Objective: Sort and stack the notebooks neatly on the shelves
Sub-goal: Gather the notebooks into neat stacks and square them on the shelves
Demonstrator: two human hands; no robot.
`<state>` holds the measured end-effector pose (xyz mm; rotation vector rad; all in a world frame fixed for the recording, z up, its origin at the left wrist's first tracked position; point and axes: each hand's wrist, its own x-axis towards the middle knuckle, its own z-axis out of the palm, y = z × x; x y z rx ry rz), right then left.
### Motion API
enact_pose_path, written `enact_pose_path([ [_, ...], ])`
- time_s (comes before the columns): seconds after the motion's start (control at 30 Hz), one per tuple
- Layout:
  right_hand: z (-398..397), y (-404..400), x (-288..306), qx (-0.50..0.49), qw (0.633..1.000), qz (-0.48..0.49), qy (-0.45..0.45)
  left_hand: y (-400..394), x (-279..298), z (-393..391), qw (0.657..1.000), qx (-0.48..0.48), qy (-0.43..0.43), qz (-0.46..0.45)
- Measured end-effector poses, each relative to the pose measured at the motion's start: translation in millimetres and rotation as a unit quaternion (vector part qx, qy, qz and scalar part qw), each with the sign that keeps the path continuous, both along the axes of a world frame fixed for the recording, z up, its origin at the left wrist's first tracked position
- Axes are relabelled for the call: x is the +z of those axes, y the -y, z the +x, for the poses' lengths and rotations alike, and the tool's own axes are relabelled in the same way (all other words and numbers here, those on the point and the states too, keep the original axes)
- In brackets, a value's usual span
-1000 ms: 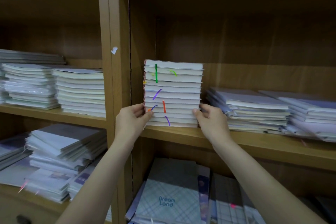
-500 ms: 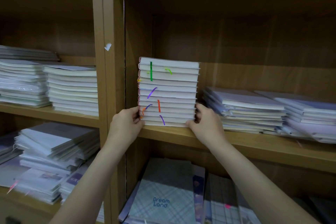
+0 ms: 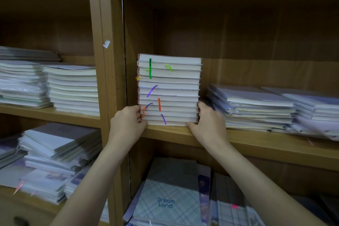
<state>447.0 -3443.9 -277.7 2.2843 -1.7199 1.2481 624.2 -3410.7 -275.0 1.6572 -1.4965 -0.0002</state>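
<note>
Gripping the squared stack of notebooks [image 3: 168, 90] at its lower corners, my left hand [image 3: 126, 124] and right hand [image 3: 209, 123] clasp cream page edges crossed by ribbon bookmarks; it stands on the wooden shelf [image 3: 256, 143], left end.

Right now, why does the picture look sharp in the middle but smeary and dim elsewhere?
Head view: the tall stack between both hands is crisp; the piles at far right and lower left are blurred; the shelf's upper back sits in shadow.
</note>
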Motion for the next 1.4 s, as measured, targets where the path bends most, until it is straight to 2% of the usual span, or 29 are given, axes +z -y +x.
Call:
enact_pose_path([
  [0.47,-0.5,-3.8,0.3,-0.003,1.0,-0.008,0.003,-1.5,-6.7,-2.1,0.997,0.059,-0.014,-0.052],
  [0.87,-3.9,-10.6,8.9,0.044,0.996,0.067,0.046,-6.2,-0.7,2.5,0.999,-0.024,-0.046,0.002],
  [1.13,-0.7,-7.1,3.9,0.025,0.998,0.056,0.028,-1.0,1.3,4.4,0.999,-0.024,-0.041,0.025],
  [1.4,-3.2,-4.0,4.0,0.037,0.998,0.042,0.033,5.0,-8.8,7.1,0.999,-0.025,-0.023,-0.007],
])
